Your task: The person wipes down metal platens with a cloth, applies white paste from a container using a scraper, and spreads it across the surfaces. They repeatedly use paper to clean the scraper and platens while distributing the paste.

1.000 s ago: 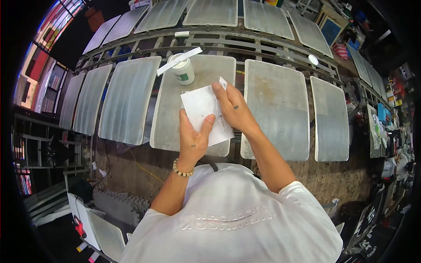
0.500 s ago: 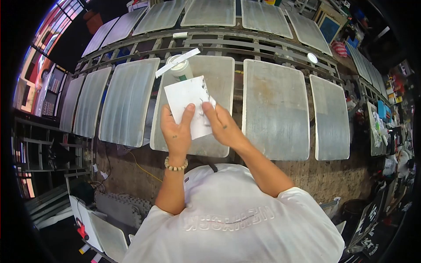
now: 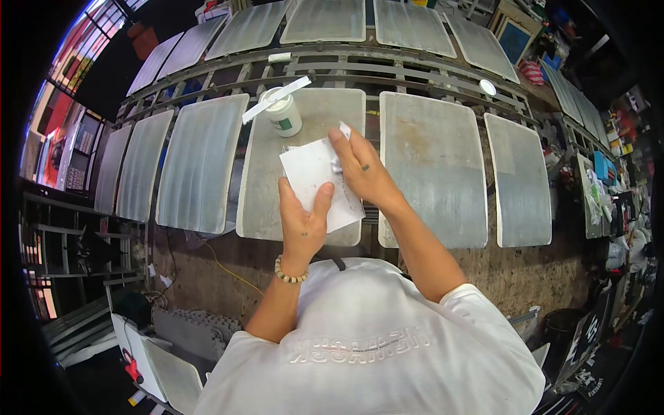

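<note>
My left hand point(image 3: 304, 220) grips the lower left edge of a white rectangular sheet point(image 3: 310, 167), thumb on top and fingers underneath. Dark specks mark the sheet's right side. At that side, my right hand point(image 3: 361, 166) is closed around a small white piece point(image 3: 344, 129), whose tip shows above the fingers; the rest is hidden. Just beyond the sheet stands an open white tub point(image 3: 286, 123) with a green label, on a grey flat panel point(image 3: 325, 108). A long white strip point(image 3: 277, 99) lies slantwise across the tub's top.
More grey panels point(image 3: 432, 173) rest in rows on both sides and farther back. Metal rails point(image 3: 408, 71) run between the rows. A round white lid point(image 3: 487, 87) and a small white roll point(image 3: 279, 57) lie on the rails. A red-handled tool point(image 3: 131, 366) is at the lower left.
Over the last half second, the sheet and my left hand have shifted right and down, uncovering the tub's label. My right hand has moved up, and the small piece's tip now shows above its fingers.
</note>
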Demonstrator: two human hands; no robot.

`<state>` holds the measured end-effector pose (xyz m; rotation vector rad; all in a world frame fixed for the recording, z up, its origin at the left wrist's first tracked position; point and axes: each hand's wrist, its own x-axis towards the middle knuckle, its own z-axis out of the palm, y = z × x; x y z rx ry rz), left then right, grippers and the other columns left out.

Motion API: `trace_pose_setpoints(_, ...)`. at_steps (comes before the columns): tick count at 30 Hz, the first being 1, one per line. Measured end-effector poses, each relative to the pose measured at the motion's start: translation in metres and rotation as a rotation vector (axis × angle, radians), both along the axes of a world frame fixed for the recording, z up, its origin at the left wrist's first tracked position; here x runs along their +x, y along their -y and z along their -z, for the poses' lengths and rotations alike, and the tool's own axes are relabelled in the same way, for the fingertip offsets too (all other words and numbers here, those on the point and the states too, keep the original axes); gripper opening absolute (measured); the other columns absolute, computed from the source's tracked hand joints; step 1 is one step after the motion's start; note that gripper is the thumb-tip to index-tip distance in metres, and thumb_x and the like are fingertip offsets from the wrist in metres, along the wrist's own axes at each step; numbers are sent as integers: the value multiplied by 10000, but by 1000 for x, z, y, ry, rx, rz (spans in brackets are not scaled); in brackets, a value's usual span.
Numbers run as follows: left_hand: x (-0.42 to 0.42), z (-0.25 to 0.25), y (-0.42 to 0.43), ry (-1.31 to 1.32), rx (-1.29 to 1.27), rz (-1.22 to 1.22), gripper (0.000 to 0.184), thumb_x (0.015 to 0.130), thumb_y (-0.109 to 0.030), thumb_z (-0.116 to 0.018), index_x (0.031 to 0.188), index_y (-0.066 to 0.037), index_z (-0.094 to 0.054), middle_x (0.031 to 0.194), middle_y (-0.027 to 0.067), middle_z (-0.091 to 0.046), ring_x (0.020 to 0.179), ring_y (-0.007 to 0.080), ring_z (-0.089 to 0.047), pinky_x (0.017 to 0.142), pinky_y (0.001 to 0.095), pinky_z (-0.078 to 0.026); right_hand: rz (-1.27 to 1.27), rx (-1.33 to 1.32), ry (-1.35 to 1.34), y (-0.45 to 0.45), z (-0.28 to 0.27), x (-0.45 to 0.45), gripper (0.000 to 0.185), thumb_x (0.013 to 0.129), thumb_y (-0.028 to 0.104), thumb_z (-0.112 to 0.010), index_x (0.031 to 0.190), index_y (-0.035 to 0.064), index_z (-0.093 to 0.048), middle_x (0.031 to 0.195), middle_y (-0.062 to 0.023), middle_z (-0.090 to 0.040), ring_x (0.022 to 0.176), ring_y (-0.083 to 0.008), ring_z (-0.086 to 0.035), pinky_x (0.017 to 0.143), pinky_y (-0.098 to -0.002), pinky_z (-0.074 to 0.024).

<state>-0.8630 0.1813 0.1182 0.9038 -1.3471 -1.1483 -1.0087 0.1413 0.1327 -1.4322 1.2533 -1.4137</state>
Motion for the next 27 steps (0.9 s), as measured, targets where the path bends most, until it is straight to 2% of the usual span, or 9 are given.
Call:
trace_pose_setpoints(2, 0, 4, -9, -35, 35, 14, 287, 979, -115, -683, 1136, 15, -481, 1124, 134, -624, 1003, 144, -602, 861, 298, -506, -5, -50, 4, 6, -10, -2, 442, 1099, 407, -423, 1033, -9, -553, 804, -139, -616, 750, -230, -580, 721, -374, -469)
trace_pose_setpoints(4, 0, 6, -12, 88, -87, -71, 268, 977, -103, -686, 1108, 14, -484, 1094, 121, -628, 966, 131, -598, 843, 284, -501, -100, 136, 31, 12, -25, -4, 456, 1103, 441, -414, 1054, 23, -590, 890, -47, -593, 831, -135, -530, 763, -301, -458)
trace_pose_setpoints(7, 4, 3, -9, -22, -35, -126, 257, 973, -97, -694, 1082, 8, -486, 1051, 102, -632, 935, 113, -587, 832, 270, -492, -32, -107, 46, 17, -23, 18, 471, 1102, 424, -404, 1048, -16, -564, 849, -135, -643, 767, -230, -576, 738, -369, -471)
trace_pose_setpoints(10, -5, -8, -9, -117, -56, -166, 250, 966, -95, -706, 1053, 2, -492, 1018, 80, -632, 910, 97, -579, 815, 267, -494, -16, -67, 48, 7, -31, 16, 483, 1104, 428, -394, 1096, -20, -573, 903, -147, -653, 816, -230, -577, 782, -372, -471)
trace_pose_setpoints(17, 2, -20, 7, -12, -62, -247, 236, 951, -100, -731, 1036, 3, -536, 986, 64, -650, 872, 90, -587, 788, 263, -503, -22, 12, 224, -22, -16, 27, 484, 1108, 421, -374, 1201, -16, -558, 1009, -134, -650, 919, -201, -568, 832, -369, -467)
trace_pose_setpoints(19, 9, -17, 16, -89, -104, -186, 246, 949, -106, -735, 1060, 11, -549, 987, 71, -662, 872, 93, -598, 788, 260, -502, -26, -63, 165, -26, -8, 28, 481, 1111, 406, -363, 1242, -21, -543, 977, -139, -645, 888, -200, -566, 826, -363, -472)
trace_pose_setpoints(21, 13, -12, 24, -75, -117, -195, 251, 948, -109, -736, 1064, 14, -550, 996, 73, -665, 872, 94, -601, 780, 258, -502, -73, 88, 151, -32, -5, 23, 460, 1114, 387, -362, 1209, -23, -545, 915, -144, -641, 826, -207, -562, 788, -379, -475)
trace_pose_setpoints(25, 20, -15, 38, -42, -138, -179, 258, 955, -121, -730, 1084, 18, -556, 1014, 85, -673, 866, 102, -617, 751, 257, -515, -95, 83, 89, -60, 9, 25, 444, 1114, 374, -365, 1164, -29, -544, 842, -150, -621, 755, -235, -546, 748, -399, -469)
trace_pose_setpoints(27, 27, -23, 45, -8, -173, -310, 259, 959, -126, -726, 1093, 16, -555, 1019, 91, -673, 864, 106, -623, 744, 260, -522, -162, 126, -39, -69, 12, 16, 401, 1110, 345, -390, 1126, -26, -540, 795, -159, -617, 718, -305, -560, 720, -413, -461)
